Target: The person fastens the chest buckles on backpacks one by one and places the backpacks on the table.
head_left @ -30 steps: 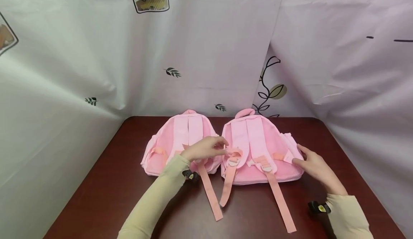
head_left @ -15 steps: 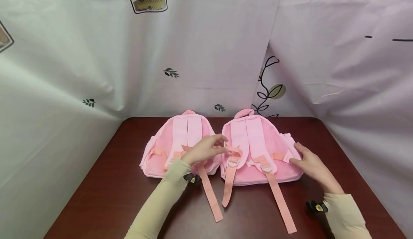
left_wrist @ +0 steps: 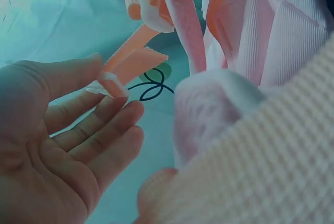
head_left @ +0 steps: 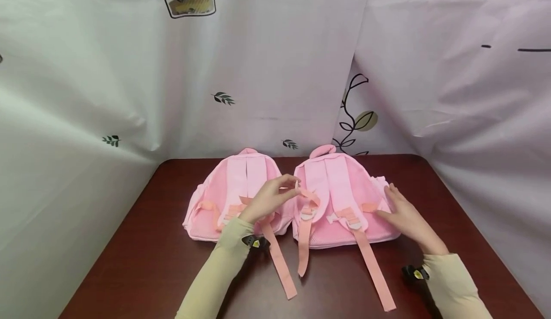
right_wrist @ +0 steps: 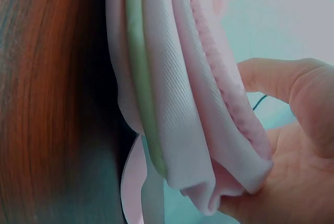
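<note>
Two pink backpacks lie side by side with their shoulder straps facing up: the left backpack (head_left: 215, 185) and the right backpack (head_left: 359, 185). My left hand (head_left: 270, 198) crosses over the left backpack and pinches the end of an orange webbing strap (head_left: 311, 195) of the right one. A small white plastic piece (left_wrist: 112, 83) shows at the thumb and index fingertips in the left wrist view. My right hand (head_left: 406, 216) rests against the right backpack's right side with straight, spread fingers. In the right wrist view the side pocket (right_wrist: 182, 104) lies between thumb and fingers; some fingertips are hidden.
Loose orange strap tails (head_left: 374, 271) hang forward over the dark brown table (head_left: 142, 261). Behind the table and along its sides hangs a pale printed curtain (head_left: 267, 70). Both wrists carry a small black device (head_left: 415, 273).
My left hand has lifted the orange strap end slightly, and the white piece now shows. My right hand has shifted a little up and left along the right backpack's side. The head view has turned slightly.
</note>
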Demonstrator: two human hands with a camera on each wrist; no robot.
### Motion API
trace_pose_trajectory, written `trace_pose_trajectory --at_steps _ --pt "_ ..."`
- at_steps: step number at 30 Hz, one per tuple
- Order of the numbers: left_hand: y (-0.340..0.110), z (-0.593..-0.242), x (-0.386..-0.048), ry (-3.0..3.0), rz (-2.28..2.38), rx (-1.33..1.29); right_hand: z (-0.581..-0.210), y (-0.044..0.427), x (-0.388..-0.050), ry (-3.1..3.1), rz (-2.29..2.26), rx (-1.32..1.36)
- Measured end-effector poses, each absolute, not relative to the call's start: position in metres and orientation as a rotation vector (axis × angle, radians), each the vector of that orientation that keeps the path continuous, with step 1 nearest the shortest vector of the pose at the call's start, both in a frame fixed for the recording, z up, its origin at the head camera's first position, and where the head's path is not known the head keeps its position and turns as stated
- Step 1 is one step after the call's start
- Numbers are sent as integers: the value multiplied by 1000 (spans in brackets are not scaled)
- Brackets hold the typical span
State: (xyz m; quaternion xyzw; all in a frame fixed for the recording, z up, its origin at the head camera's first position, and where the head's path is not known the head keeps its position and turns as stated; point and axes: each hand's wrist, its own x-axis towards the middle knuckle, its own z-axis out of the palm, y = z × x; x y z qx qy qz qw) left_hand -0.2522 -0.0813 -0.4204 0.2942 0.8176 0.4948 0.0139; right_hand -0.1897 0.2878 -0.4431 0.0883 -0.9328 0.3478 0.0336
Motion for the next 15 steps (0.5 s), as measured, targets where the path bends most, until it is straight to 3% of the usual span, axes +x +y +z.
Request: trace_pose_trajectory --at_steps 15 --pt "-78 -421 -253 2462 1716 888 -444 263 -191 -2777 845 609"
